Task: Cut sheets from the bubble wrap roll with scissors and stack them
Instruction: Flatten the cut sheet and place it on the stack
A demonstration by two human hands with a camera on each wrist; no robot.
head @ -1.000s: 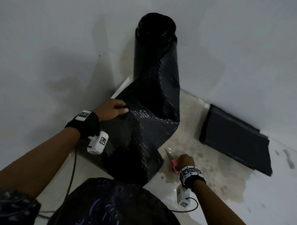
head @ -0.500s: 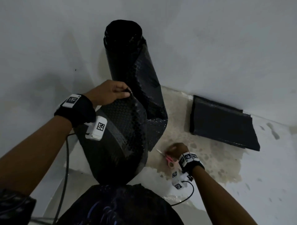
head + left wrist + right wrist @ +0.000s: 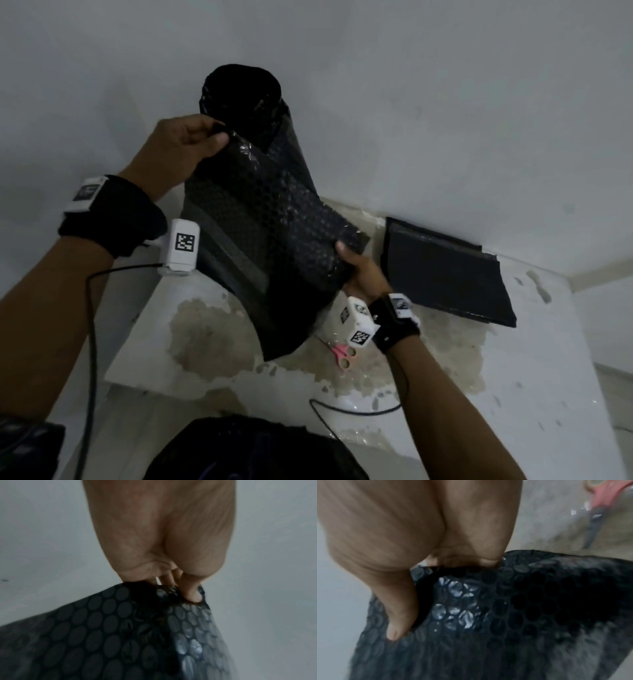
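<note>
Up against the wall stands the big black bubble wrap roll (image 3: pixel 245 102). Its loose sheet (image 3: pixel 274 246) hangs between both hands: the left hand (image 3: pixel 181 144) pinches the top corner, the right hand (image 3: pixel 363 270) grips the lower edge. Beside it lies the stack (image 3: pixel 442 274). Pink scissors (image 3: pixel 342 356) rest on the tabletop (image 3: pixel 513 394).

scissors (image 3: pixel 342 354) blades hidden, sheet (image 3: pixel 505 615) blurred

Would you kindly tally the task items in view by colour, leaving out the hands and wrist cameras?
Black: 3 - tall black bubble wrap roll, loose black bubble wrap sheet held in both hands, flat stack of black cut sheets.
Pink: 1 - pink-handled scissors lying on the floor.
Total: 4
</note>
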